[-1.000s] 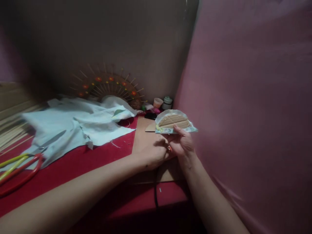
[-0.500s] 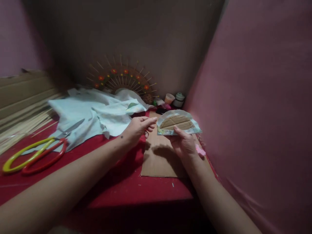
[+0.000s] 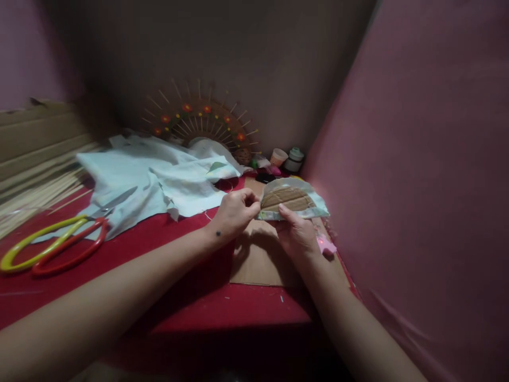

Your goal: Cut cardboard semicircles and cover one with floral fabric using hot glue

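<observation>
My right hand [image 3: 298,236] grips a half-round piece of cardboard [image 3: 288,199] by its straight lower edge, thumb on top and fingers beneath. Pale blue fabric [image 3: 292,183] is folded around the rim of that piece. At its left corner, my left hand [image 3: 238,212] is closed in a pinch against the fabric edge. Whatever sits between those fingertips is too small to make out. A thin pale thread [image 3: 207,215] shows just left of the left hand. Below both hands lies a flat cardboard sheet [image 3: 258,265] on the red-covered table [image 3: 191,313].
Large scissors [image 3: 71,244] with yellow and red handles lie at left, blades on a crumpled light blue cloth [image 3: 131,170]. Thin sticks [image 3: 47,185] are piled behind them. A decorated fan-shaped piece [image 3: 202,114], a cup [image 3: 279,157] and a jar [image 3: 294,159] stand at the back. A pink scrap [image 3: 326,244] lies at right.
My left hand has moved slightly right, and its fingers have curled into a pinch at the half-round piece's left corner. The right hand keeps its grip. The view has shifted a little.
</observation>
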Action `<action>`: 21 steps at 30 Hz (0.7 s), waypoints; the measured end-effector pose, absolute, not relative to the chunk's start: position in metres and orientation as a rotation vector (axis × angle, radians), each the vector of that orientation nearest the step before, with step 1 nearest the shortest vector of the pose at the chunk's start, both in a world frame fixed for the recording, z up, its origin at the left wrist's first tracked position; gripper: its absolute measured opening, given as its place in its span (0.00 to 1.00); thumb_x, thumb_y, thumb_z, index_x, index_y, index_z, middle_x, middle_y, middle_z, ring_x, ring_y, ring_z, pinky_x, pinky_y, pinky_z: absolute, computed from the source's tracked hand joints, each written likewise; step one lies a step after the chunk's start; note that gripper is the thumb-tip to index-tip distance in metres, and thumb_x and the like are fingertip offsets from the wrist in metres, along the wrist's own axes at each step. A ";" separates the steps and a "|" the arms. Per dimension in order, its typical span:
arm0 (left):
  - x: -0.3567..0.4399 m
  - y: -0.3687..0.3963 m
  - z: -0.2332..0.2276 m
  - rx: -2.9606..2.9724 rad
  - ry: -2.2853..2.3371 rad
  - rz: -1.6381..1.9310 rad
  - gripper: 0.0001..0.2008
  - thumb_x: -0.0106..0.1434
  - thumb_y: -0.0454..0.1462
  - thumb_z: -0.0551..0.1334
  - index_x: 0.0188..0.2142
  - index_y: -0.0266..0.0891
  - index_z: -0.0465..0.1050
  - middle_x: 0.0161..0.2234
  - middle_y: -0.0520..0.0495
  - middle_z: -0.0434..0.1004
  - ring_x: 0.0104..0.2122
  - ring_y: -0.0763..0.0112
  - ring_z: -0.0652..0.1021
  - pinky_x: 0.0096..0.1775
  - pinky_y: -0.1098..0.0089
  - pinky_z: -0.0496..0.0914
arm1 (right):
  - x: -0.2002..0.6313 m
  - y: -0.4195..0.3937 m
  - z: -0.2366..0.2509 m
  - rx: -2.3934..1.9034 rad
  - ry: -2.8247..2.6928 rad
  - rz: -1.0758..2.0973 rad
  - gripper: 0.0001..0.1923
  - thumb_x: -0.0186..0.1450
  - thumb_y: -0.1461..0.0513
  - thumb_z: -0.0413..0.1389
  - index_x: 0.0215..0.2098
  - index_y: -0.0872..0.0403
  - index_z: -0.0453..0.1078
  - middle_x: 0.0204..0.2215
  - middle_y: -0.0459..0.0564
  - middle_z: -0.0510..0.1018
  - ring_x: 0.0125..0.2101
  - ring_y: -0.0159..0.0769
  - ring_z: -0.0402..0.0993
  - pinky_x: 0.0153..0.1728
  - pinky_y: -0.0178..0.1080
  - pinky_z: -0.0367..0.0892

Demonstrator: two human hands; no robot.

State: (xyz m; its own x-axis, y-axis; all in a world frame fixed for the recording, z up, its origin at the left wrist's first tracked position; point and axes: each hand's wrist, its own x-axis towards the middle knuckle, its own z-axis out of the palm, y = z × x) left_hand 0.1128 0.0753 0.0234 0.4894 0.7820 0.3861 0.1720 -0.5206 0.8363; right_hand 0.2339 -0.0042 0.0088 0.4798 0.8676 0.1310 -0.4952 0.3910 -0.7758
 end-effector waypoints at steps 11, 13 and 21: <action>0.113 0.074 0.019 2.314 0.480 1.035 0.05 0.61 0.32 0.54 0.35 0.38 0.67 0.27 0.50 0.71 0.26 0.70 0.71 0.32 0.69 0.66 | 0.236 -0.006 0.009 -0.684 -0.510 0.958 0.18 0.50 0.70 0.63 0.39 0.50 0.75 0.32 0.43 0.83 0.35 0.36 0.79 0.44 0.42 0.75; 0.110 0.074 0.018 2.298 0.411 1.022 0.07 0.61 0.33 0.55 0.40 0.39 0.66 0.29 0.51 0.72 0.27 0.71 0.72 0.31 0.69 0.66 | 0.236 -0.005 0.010 -0.667 -0.490 0.956 0.19 0.50 0.70 0.63 0.39 0.50 0.74 0.32 0.43 0.83 0.34 0.35 0.79 0.44 0.41 0.75; 0.099 0.080 0.025 1.942 0.477 1.118 0.07 0.61 0.37 0.59 0.38 0.40 0.64 0.32 0.50 0.69 0.26 0.76 0.69 0.26 0.74 0.65 | 0.240 -0.004 0.012 -0.725 -0.465 0.953 0.24 0.52 0.70 0.61 0.47 0.49 0.71 0.34 0.46 0.83 0.36 0.40 0.80 0.44 0.50 0.76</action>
State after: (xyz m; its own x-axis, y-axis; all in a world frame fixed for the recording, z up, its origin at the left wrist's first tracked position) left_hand 0.0988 0.0797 0.0246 0.5331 0.6595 0.5301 -0.0738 -0.5878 0.8056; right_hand 0.2402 -0.0038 0.0118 0.5107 0.8585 0.0468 -0.5650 0.3762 -0.7344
